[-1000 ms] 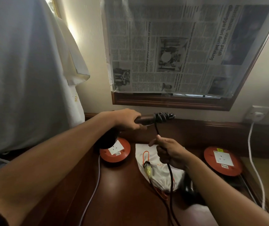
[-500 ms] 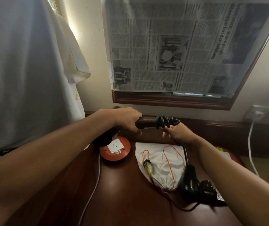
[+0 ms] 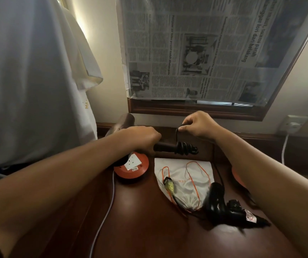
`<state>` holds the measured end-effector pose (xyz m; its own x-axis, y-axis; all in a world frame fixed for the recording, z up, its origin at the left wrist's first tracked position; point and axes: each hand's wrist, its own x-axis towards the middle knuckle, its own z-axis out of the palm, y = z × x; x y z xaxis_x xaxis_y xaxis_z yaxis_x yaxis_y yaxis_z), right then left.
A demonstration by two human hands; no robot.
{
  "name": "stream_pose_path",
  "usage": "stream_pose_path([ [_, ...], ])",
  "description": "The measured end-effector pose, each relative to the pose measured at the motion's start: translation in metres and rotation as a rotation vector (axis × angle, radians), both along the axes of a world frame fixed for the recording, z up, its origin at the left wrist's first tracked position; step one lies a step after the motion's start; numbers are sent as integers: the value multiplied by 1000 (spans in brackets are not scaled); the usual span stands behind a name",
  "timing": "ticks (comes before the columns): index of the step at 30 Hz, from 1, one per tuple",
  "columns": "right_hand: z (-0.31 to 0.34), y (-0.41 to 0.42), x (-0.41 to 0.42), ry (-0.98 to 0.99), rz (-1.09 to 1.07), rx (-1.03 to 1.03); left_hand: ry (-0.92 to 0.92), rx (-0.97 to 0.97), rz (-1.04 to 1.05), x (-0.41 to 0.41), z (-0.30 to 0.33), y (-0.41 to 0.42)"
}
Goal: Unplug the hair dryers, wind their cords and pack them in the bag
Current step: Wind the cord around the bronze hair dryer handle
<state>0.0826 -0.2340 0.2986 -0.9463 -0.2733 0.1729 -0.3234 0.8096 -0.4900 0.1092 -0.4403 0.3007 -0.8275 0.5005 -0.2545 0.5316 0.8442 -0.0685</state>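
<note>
**Cord winding on brown dryer, mid-wrap**

Far left: pale shirt [image 3: 28, 71] hanging, filling that side of the view. Lit cream wall beside it.

Left hand [image 3: 140, 137] above the counter [image 3: 140, 229], fingers curled round the handle of the brown hair dryer [image 3: 119, 127]. Barrel pointing up and back toward the wall; handle running level to the right, out past the fist. Below the hand: orange extension reel [image 3: 132, 169] with white socket face, resting on the counter; white lead [image 3: 106, 211] trailing from it toward the near edge.

At the handle's end: black cord [image 3: 185, 148] already bunched in several tight turns. One strand rising from the bundle to the right hand [image 3: 196, 125], held higher and just to the right, thumb and forefinger pinching the cord, other fingers curled loosely.

Centre of counter, under both hands: white drawstring bag [image 3: 184, 175] lying flat, orange drawstring looped across it, mouth gathered at the near end. Just right of the bag, touching its edge: second hair dryer [image 3: 218, 202], black, lying on its side, tagged cord at its near end.

Above: newspaper [image 3: 205, 49] taped over a wood-framed pane. Far right: wall socket [image 3: 293, 124] with white plug in.
</note>
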Motion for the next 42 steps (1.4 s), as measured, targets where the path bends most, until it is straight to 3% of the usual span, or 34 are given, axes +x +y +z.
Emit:
stream_pose_path([
  [6, 6, -20, 21, 121, 65, 58, -52, 61, 110, -5, -13, -6],
  [13, -14, -36, 58, 71, 80, 157, -42, -9, 140, -6, -20, -2],
  [19, -48, -50, 81, 45, -50, -15, 46, 59, 188, -14, -19, -2],
  [23, -64, -53, 91, 77, -112, -198, 10, 94, 199, -18, -19, 1],
  [26, -67, -52, 91, -105, -178, -467, -10, 104, 189, -18, -20, 3],
  [30, -71, -48, 87, -495, -153, -872, -43, 123, 197, -19, -19, 4],
  [36, -82, -34, 80, -787, -41, -991, -48, 161, 197, -18, -9, 2],
  [42, -95, -17, 73, -840, 37, -1138, -49, 199, 151, -12, 1, 1],
])
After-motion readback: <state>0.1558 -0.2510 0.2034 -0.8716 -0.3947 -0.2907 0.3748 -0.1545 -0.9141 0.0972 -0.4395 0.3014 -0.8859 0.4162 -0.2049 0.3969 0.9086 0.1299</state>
